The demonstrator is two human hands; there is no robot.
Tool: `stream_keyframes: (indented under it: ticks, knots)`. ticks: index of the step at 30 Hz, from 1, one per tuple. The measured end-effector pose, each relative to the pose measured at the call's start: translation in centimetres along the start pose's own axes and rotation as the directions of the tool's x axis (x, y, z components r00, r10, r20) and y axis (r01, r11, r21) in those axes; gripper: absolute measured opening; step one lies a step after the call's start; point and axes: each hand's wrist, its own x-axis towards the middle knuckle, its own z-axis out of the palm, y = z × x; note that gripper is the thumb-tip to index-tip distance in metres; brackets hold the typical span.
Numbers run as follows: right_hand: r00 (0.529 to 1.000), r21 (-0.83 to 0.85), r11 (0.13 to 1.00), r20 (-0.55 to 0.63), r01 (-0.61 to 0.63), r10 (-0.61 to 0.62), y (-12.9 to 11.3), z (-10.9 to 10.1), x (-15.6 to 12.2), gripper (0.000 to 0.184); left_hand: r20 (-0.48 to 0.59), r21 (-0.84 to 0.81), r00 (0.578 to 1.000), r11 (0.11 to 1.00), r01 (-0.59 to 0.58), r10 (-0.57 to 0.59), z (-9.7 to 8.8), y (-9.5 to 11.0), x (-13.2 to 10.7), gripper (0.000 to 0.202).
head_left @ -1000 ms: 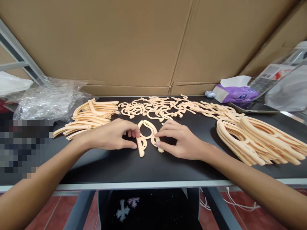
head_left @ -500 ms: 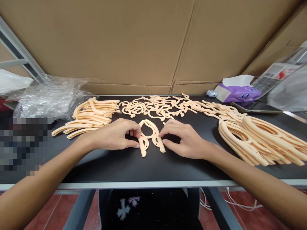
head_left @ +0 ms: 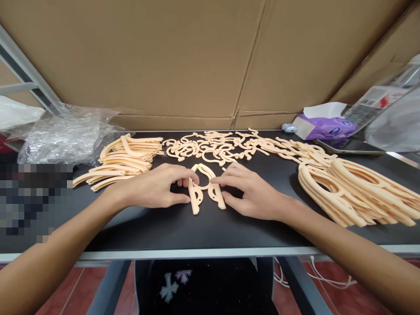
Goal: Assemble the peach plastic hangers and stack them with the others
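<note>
A peach plastic horseshoe-shaped handle part (head_left: 204, 187) lies flat in the middle of the black table (head_left: 183, 227). My left hand (head_left: 154, 188) pinches its left leg between thumb and fingertips. My right hand (head_left: 251, 190) pinches its right leg the same way, fingers curled. Both legs have been squeezed close together.
A stack of curved peach strips (head_left: 126, 157) lies at the left, a scatter of small hook pieces (head_left: 216, 146) behind, and a big pile of finished loop handles (head_left: 354, 188) at the right. Crumpled clear plastic (head_left: 65, 135), a purple tissue pack (head_left: 323, 127), a phone (head_left: 348, 146) and cardboard walls (head_left: 197, 61) border the table.
Both hands have pushed the part's two legs inward, so the gap between them has narrowed. The hands sit slightly closer together.
</note>
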Motion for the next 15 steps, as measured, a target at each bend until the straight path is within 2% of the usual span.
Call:
stream_keyframes:
  ticks: [3,9,15]
  knots:
    - [0.999,-0.028,1.0,0.044,0.005,-0.003,0.03,0.21,-0.14,0.03,0.011,0.023,0.999,0.999,-0.041,0.041,0.07,0.0,0.02,0.022]
    - [0.997,-0.027,0.999,0.069,-0.018,0.02,-0.1,0.27,-0.12,0.029,0.016,0.049,0.999,0.998,-0.034,0.033,0.21,0.06,-0.06,0.023]
    - [0.988,0.019,0.99,0.065,-0.141,0.14,-0.27,0.08,-0.08,0.023,-0.004,0.048,0.998,0.997,0.06,-0.059,-0.03,-0.07,0.02,0.024]
